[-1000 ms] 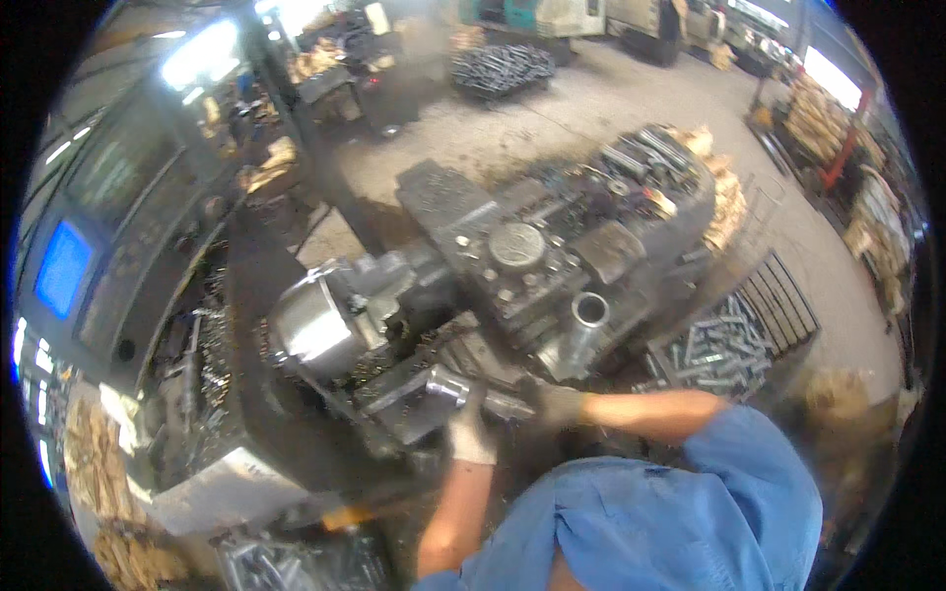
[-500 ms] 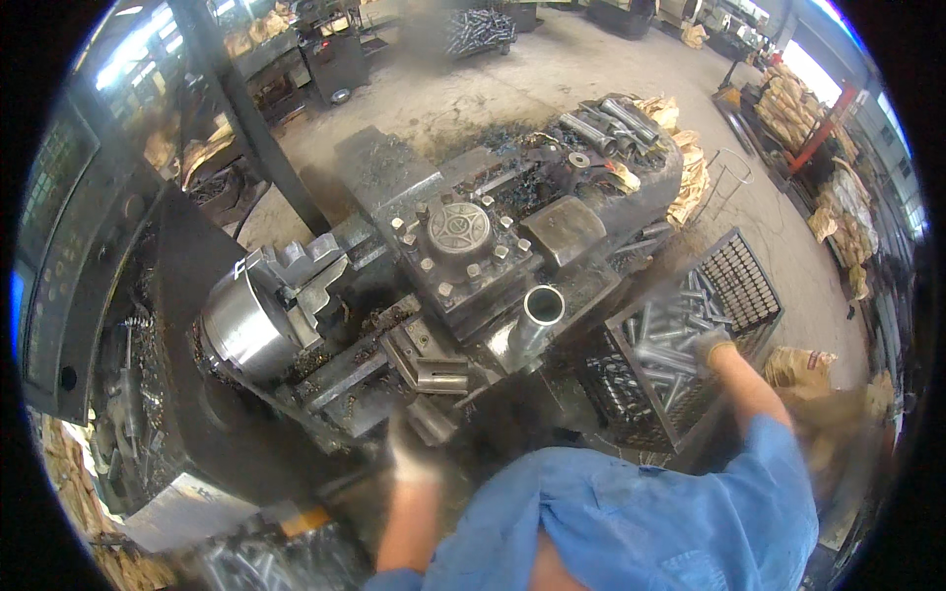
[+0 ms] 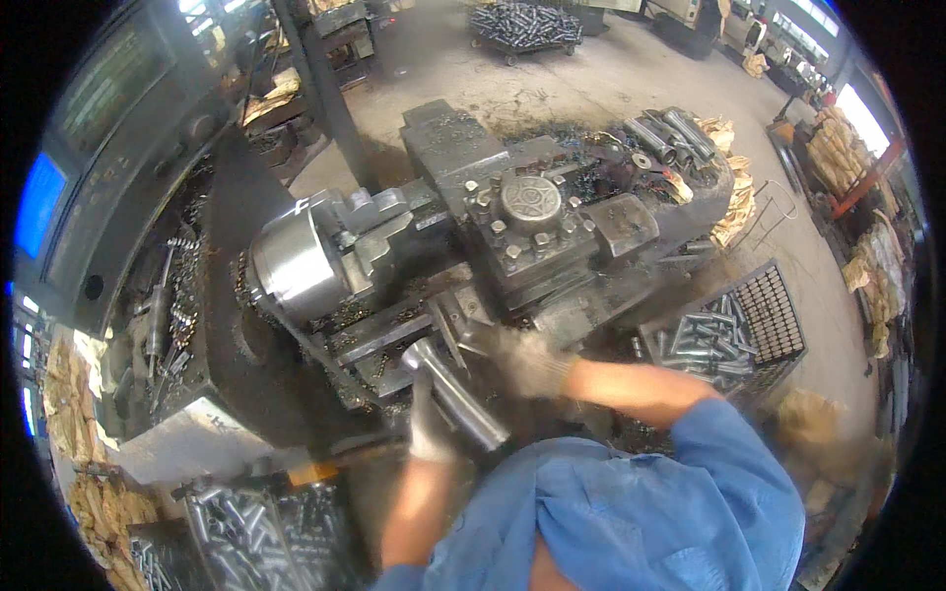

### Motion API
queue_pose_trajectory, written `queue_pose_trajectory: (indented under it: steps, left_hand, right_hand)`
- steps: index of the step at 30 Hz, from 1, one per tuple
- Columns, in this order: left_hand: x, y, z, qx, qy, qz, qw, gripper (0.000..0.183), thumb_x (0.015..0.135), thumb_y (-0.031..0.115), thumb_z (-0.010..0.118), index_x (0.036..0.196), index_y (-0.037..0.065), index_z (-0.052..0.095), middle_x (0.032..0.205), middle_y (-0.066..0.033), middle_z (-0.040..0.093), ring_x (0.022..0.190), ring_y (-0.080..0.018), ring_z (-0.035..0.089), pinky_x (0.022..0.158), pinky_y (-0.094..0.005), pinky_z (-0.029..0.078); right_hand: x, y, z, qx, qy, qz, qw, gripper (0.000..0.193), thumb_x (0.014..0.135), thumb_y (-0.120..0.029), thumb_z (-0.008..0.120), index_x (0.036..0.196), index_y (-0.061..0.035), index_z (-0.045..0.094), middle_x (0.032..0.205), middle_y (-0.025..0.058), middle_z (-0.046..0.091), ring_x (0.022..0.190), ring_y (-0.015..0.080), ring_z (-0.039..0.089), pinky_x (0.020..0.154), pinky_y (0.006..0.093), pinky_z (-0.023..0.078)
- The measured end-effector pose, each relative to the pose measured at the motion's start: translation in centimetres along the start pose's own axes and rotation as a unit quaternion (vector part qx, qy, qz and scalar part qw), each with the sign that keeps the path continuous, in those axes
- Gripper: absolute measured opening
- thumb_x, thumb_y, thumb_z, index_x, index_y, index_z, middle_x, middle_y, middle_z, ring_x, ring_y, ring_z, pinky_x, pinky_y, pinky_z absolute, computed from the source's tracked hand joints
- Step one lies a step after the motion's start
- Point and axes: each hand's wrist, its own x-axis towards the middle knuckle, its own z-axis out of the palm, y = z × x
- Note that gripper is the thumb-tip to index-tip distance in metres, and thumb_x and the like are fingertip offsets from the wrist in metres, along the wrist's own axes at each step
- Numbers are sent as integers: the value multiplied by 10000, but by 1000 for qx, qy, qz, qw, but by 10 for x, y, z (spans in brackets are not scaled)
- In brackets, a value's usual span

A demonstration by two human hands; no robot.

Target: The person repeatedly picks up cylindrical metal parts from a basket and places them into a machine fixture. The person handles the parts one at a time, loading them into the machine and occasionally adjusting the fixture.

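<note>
My left hand (image 3: 431, 426), in a pale work glove, grips a shiny metal tube (image 3: 461, 402) that lies slanted in front of the lathe bed. My gloved right hand (image 3: 534, 361) reaches in from the right, at a dark metal piece (image 3: 479, 339) beside the tool post; its fingers are blurred, and I cannot tell whether they hold it. An angled metal bracket (image 3: 445, 325) stands just left of that piece. The lathe chuck (image 3: 301, 264), with its jaws apart, has no tube in it. The square tool post (image 3: 532, 236) sits above my right hand.
A black mesh crate (image 3: 778, 310) of metal tubes stands to the right. More metal parts (image 3: 246, 537) lie in bins at lower left. Several larger tubes (image 3: 675, 136) rest on the lathe's far end. A loaded cart (image 3: 527, 30) is on the floor beyond.
My right hand has come from the crate to the tool post's near side. The tube standing upright by the tool post is gone from there; my left hand now holds a tube.
</note>
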Motion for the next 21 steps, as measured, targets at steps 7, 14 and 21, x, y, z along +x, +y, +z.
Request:
queue_pose_trajectory:
  steps: [7,14,21]
  left_hand:
    - [30,60,-59,40,-98,72,992,902,901,755,671,1580,191,484,1476,-135,598,1301,-353,600,1068,-520,533]
    - [48,66,34,131,-73,365,919,854,994,647,606,1642,136,384,1588,-158,474,1438,-341,472,1162,-504,429]
    - [29,108,13,616,-46,517,593,556,1091,368,509,1497,-11,525,1455,-203,596,1325,-352,586,1134,-469,453]
  right_hand:
    - [43,27,-7,315,-52,111,941,442,922,-359,752,1279,-99,734,1104,146,747,896,207,746,709,380,601]
    - [103,-41,-111,400,-76,111,907,727,816,-364,854,1408,-11,621,1168,222,753,1057,357,731,953,432,567]
    - [164,98,-220,86,178,-139,970,604,757,-298,846,1290,-73,672,1095,181,761,1005,346,753,875,457,607]
